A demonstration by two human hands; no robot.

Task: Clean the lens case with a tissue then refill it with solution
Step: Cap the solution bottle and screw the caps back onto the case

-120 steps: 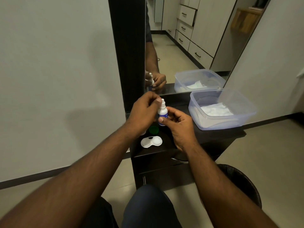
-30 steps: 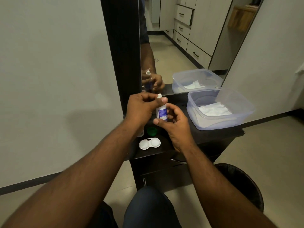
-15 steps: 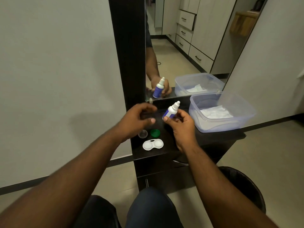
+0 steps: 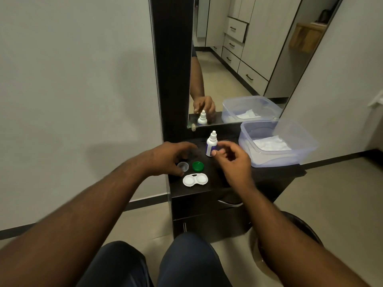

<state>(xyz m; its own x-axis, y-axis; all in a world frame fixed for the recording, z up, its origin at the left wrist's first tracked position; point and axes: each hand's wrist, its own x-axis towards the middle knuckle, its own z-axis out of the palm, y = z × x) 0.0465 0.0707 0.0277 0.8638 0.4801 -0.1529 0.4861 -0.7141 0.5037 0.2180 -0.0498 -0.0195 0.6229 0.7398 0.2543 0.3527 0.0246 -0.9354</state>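
Observation:
The white lens case (image 4: 195, 180) lies open on the dark vanity top (image 4: 273, 172), both wells facing up. Just behind it sit a green cap (image 4: 198, 166) and a clear cap (image 4: 183, 166). The small white solution bottle (image 4: 211, 145) with a blue label stands upright on the top, its tip covered. My right hand (image 4: 233, 160) is beside the bottle with loosely bent fingers, thumb tip at its base. My left hand (image 4: 169, 157) hovers over the clear cap with fingers bent down, holding nothing I can see.
A clear plastic tub (image 4: 306, 146) with white tissues stands at the right of the top. A tall mirror (image 4: 238, 59) rises behind. A black bin (image 4: 300, 230) stands on the floor to the right, below the top. My knees are at the bottom of the view.
My right hand has lowered the bottle from mid-air and stood it on the top. My left hand dropped from beside the bottle to the clear cap.

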